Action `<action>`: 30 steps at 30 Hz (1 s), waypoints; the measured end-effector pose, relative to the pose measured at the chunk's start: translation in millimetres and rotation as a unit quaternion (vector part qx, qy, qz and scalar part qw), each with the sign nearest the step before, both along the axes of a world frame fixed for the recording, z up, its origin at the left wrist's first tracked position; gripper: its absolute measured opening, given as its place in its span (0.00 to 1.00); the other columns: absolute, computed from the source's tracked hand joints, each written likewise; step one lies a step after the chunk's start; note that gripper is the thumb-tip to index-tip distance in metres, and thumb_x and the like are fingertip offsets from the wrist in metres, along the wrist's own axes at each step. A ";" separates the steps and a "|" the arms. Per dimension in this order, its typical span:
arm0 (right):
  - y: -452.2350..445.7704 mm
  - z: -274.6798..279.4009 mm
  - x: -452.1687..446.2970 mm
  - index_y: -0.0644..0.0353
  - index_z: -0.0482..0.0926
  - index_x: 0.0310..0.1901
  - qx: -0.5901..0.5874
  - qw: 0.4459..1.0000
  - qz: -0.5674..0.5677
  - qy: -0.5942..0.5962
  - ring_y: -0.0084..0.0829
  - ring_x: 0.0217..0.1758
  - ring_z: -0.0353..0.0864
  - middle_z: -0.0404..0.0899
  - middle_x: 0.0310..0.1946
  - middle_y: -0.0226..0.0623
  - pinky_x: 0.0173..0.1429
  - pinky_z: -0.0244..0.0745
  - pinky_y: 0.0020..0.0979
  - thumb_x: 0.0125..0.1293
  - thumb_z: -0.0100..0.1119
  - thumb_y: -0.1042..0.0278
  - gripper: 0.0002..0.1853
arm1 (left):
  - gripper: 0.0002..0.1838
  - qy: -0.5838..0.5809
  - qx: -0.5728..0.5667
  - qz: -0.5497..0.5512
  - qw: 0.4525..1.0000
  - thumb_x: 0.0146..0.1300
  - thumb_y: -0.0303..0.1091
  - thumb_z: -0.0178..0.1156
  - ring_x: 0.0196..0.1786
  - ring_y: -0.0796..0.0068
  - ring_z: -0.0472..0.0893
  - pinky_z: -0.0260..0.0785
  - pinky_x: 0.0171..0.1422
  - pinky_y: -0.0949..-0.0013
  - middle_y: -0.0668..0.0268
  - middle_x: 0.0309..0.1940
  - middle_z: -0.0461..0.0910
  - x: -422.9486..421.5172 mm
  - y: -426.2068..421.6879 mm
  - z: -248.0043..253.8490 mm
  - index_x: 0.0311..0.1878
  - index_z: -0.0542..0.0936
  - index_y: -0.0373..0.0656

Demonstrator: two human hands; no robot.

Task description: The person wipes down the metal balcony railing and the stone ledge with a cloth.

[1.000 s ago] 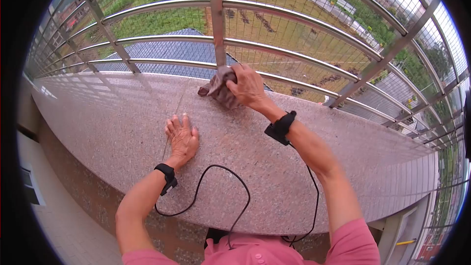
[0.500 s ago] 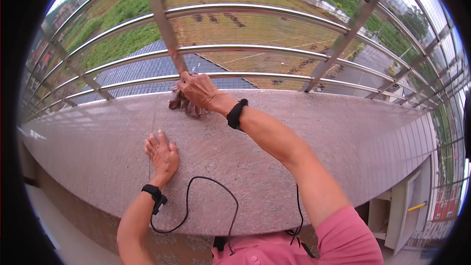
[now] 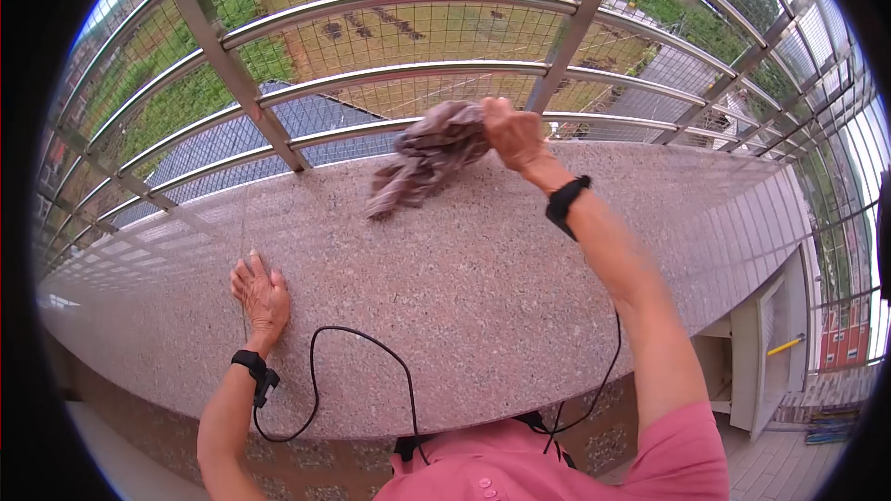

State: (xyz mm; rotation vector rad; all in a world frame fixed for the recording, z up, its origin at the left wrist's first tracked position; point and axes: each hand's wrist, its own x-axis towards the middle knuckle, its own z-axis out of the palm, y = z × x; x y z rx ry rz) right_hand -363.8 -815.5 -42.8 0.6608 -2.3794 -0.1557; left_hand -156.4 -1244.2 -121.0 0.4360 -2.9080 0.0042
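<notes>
My right hand (image 3: 515, 137) has moved right with the cloth (image 3: 429, 156), away from the foot of the post (image 3: 271, 134). I've got one end of the cloth pinched, and the rest trails left by the rails (image 3: 367, 131); it's blurred, so I can't tell whether it touches the ledge (image 3: 418, 288). My left hand (image 3: 263, 301) stays spread on the ledge.
</notes>
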 end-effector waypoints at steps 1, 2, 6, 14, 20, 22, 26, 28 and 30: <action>18.4 0.5 4.2 0.59 0.69 0.38 0.000 0.999 -0.034 0.000 0.32 0.21 0.79 0.73 0.25 0.38 0.21 0.75 0.31 0.60 0.51 0.75 0.05 | 0.30 -0.002 0.008 0.001 1.000 0.61 0.38 0.51 0.64 0.44 0.54 0.43 0.69 0.45 0.46 0.60 0.56 0.1 3.1 3.5 0.64 0.61 0.35; 34.7 3.2 10.0 0.59 0.69 0.37 -0.003 0.998 -0.059 -0.012 0.33 0.24 0.81 0.75 0.26 0.40 0.23 0.76 0.32 0.60 0.51 0.74 0.04 | 0.30 -0.005 0.016 0.003 1.000 0.61 0.38 0.51 0.64 0.44 0.54 0.44 0.69 0.45 0.46 0.60 0.56 1.2 4.4 6.0 0.65 0.61 0.35; 50.2 -4.9 31.6 0.58 0.71 0.35 0.057 0.985 -0.140 -0.089 0.38 0.29 0.84 0.79 0.28 0.44 0.29 0.79 0.36 0.58 0.54 0.72 0.04 | 0.30 0.004 0.019 -0.004 1.000 0.61 0.38 0.51 0.64 0.45 0.54 0.43 0.69 0.46 0.46 0.60 0.56 1.6 2.3 2.6 0.65 0.60 0.35; 24.4 -6.4 -4.8 0.70 0.82 0.35 -0.238 0.845 -0.278 -0.390 0.50 0.44 0.82 0.81 0.36 0.58 0.46 0.77 0.42 0.55 0.53 0.63 0.16 | 0.30 0.013 0.025 -0.008 1.000 0.60 0.37 0.52 0.64 0.44 0.54 0.43 0.69 0.46 0.45 0.60 0.56 1.1 0.8 1.2 0.64 0.60 0.35; -18.1 -42.5 -1.4 0.73 0.81 0.34 -0.396 0.815 -0.294 -0.303 0.55 0.44 0.80 0.80 0.35 0.62 0.47 0.74 0.46 0.55 0.53 0.59 0.20 | 0.30 0.006 0.050 -0.015 0.999 0.59 0.36 0.52 0.64 0.44 0.53 0.42 0.68 0.44 0.46 0.59 0.56 1.3 1.8 5.9 0.64 0.60 0.35; -41.1 -42.4 3.5 0.73 0.80 0.35 -0.444 0.790 -0.273 -0.321 0.54 0.45 0.80 0.80 0.35 0.61 0.48 0.74 0.46 0.56 0.54 0.58 0.20 | 0.31 0.002 0.045 -0.007 0.999 0.59 0.37 0.52 0.64 0.44 0.53 0.42 0.68 0.44 0.46 0.59 0.55 1.5 1.3 5.7 0.64 0.59 0.35; -81.1 -92.2 -13.3 0.73 0.80 0.34 -0.562 0.719 -0.251 -0.322 0.55 0.44 0.80 0.78 0.35 0.64 0.48 0.74 0.46 0.56 0.54 0.57 0.21 | 0.31 0.010 0.026 -0.005 1.000 0.59 0.38 0.52 0.64 0.43 0.53 0.42 0.68 0.44 0.45 0.60 0.55 0.1 -1.2 -1.8 0.64 0.59 0.35; -106.3 -86.1 -1.3 0.75 0.79 0.32 -0.559 0.721 -0.252 -0.323 0.56 0.41 0.80 0.78 0.33 0.65 0.47 0.74 0.47 0.57 0.52 0.57 0.22 | 0.31 0.003 0.036 -0.004 0.999 0.59 0.39 0.52 0.64 0.42 0.53 0.42 0.68 0.44 0.45 0.61 0.54 1.0 -0.1 1.3 0.64 0.59 0.35; -136.6 -61.0 20.3 0.75 0.79 0.31 -0.445 0.811 -0.153 -0.348 0.55 0.39 0.81 0.79 0.31 0.64 0.45 0.76 0.46 0.57 0.51 0.57 0.22 | 0.32 0.000 0.044 -0.005 0.999 0.59 0.39 0.52 0.63 0.42 0.53 0.43 0.68 0.44 0.45 0.61 0.54 0.9 0.3 1.6 0.64 0.59 0.34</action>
